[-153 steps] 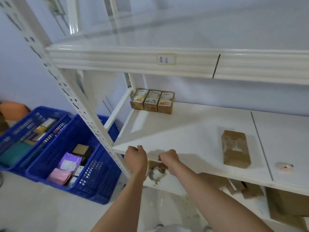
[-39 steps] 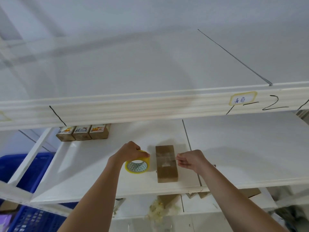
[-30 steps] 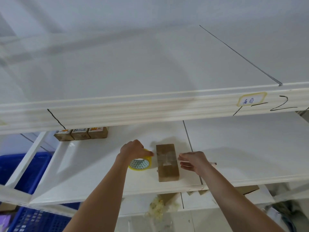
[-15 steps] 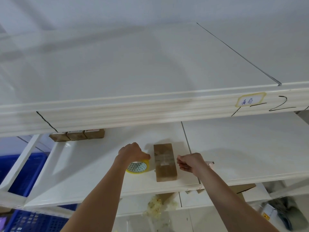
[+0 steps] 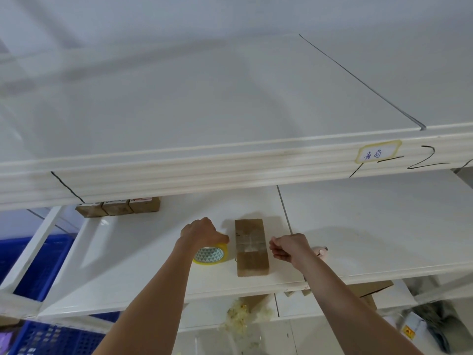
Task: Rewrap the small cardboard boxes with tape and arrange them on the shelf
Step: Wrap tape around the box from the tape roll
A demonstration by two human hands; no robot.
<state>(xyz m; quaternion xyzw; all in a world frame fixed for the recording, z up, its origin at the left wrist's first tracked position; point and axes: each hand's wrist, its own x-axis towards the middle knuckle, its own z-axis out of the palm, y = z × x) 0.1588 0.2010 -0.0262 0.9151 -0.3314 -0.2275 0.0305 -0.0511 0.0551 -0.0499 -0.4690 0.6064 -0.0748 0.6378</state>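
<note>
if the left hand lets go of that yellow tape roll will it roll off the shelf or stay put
The tape roll looks tilted, partly on its rim under the left hand, so it may roll or flop flat. A strip seems stretched across the cardboard box to the right hand, which would probably tether it. It likely feels light and stiff.

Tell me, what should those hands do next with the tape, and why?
Probably lower the tape onto the box and press it down. The left hand grips the tape roll beside the box, the right hand seems to pinch the pulled end on the other side, so a strip apparently spans the box top.
</note>
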